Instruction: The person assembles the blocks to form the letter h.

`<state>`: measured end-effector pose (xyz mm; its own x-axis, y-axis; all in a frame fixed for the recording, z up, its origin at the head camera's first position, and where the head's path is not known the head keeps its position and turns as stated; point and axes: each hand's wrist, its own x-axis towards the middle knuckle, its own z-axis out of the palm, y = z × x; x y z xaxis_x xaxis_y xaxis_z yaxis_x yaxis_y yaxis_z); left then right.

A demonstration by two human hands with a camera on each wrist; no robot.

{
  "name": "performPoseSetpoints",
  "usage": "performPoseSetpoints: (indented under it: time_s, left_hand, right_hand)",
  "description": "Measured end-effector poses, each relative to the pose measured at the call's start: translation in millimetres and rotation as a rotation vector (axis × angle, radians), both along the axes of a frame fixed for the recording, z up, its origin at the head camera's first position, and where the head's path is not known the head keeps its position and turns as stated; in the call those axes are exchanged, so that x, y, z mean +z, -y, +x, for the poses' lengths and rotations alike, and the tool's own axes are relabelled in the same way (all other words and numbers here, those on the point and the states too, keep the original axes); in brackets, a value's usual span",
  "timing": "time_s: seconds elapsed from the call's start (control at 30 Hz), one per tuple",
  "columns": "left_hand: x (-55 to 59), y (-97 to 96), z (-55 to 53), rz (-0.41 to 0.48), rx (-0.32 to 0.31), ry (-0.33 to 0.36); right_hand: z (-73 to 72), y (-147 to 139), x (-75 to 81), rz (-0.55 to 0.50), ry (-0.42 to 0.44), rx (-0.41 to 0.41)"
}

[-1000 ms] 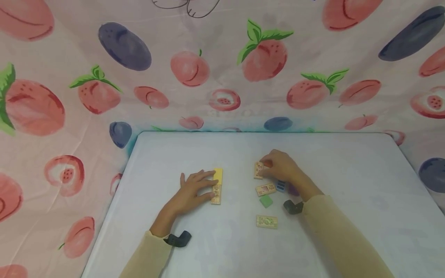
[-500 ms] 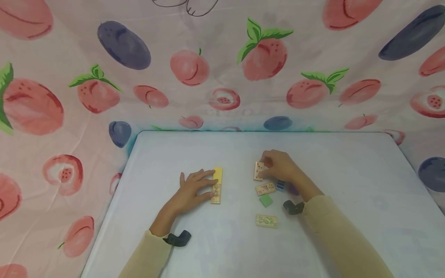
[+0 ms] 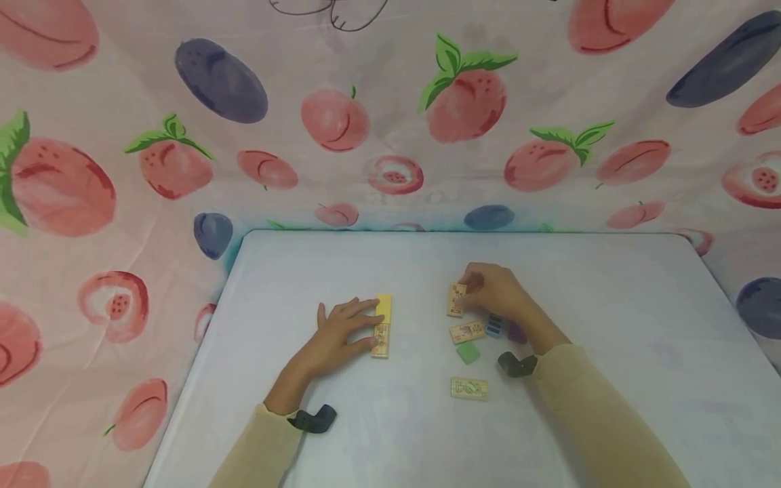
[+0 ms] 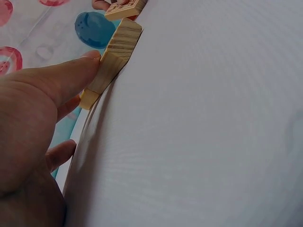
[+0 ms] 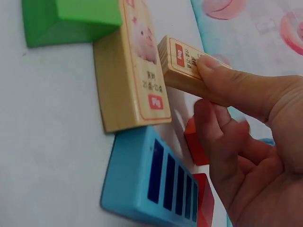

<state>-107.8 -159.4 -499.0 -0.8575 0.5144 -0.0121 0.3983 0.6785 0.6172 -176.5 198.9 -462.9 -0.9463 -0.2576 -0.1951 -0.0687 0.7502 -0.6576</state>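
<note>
In the head view my left hand (image 3: 342,335) lies spread on the table, its fingertips touching a yellow block (image 3: 384,308) and a printed wooden domino block (image 3: 381,347) set end to end. The left wrist view has the thumb against the side of the wooden block (image 4: 108,71). My right hand (image 3: 495,290) pinches another wooden domino block (image 3: 455,299) between thumb and fingers. "Dog" is printed on this domino (image 5: 182,64), which appears raised and tilted in the right wrist view. Below that hand lies a wooden "Pig" domino (image 3: 466,333).
A slotted blue block (image 3: 493,326) and a green block (image 3: 468,352) lie by the Pig domino. A purple block (image 3: 516,332) shows partly under the right wrist. Nearer stands another printed wooden domino (image 3: 469,388). Red pieces (image 5: 205,201) sit behind the blue block. Fruit-patterned cloth borders the white table (image 3: 415,434).
The domino in my right hand has turned slightly, its far end leaning a little to the right. My left hand and the other blocks stay put.
</note>
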Motion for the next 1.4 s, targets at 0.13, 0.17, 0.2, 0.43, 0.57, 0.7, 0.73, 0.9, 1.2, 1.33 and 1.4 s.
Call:
performPoseSetpoints:
  time_s: [0.13, 0.17, 0.2, 0.43, 0.57, 0.7, 0.73, 0.9, 1.2, 1.33, 1.4]
  left_hand:
    - [-1.0, 0.1, 0.7, 0.001, 0.0, 0.004]
    - [-1.1, 0.1, 1.0, 0.002, 0.0, 0.006]
    - [-1.2, 0.1, 1.2, 0.002, 0.0, 0.009]
    - [-0.5, -0.5, 2.1, -0.008, -0.005, 0.018]
    - [0.2, -0.6, 1.9, -0.009, -0.001, 0.019]
    - [0.5, -0.9, 1.4, -0.011, -0.001, 0.024]
    - [0.6, -0.9, 1.3, -0.011, 0.0, 0.025]
    - [1.8, -0.7, 0.8, -0.004, 0.0, 0.026]
    - [2.4, -0.2, -0.2, -0.01, 0.001, 0.025]
    - [2.8, -0.2, -0.8, -0.012, 0.002, 0.03]
    - [2.9, -0.2, -1.0, -0.013, 0.001, 0.032]
  right_hand:
    - [-0.2, -0.5, 0.0, -0.075, 0.048, -0.038]
    - [-0.1, -0.4, 0.3, -0.099, 0.062, -0.049]
    - [-0.2, -0.3, 0.2, -0.116, 0.073, -0.058]
    - [-2.1, 9.4, 3.3, -0.255, 0.184, -0.132]
    - [-6.1, 20.8, 6.8, -0.378, 0.249, -0.183]
    - [-10.6, 33.5, 9.1, -0.584, 0.36, -0.239]
    - [-12.1, 36.4, 8.9, -0.611, 0.376, -0.247]
    - [-19.9, 50.4, 5.1, -0.72, 0.387, -0.273]
    - [-31.1, 75.3, 0.6, -0.776, 0.341, -0.254]
    - [-34.4, 86.8, 0.8, -0.72, 0.332, -0.254]
    - [-35.6, 92.8, 0.9, -0.69, 0.33, -0.253]
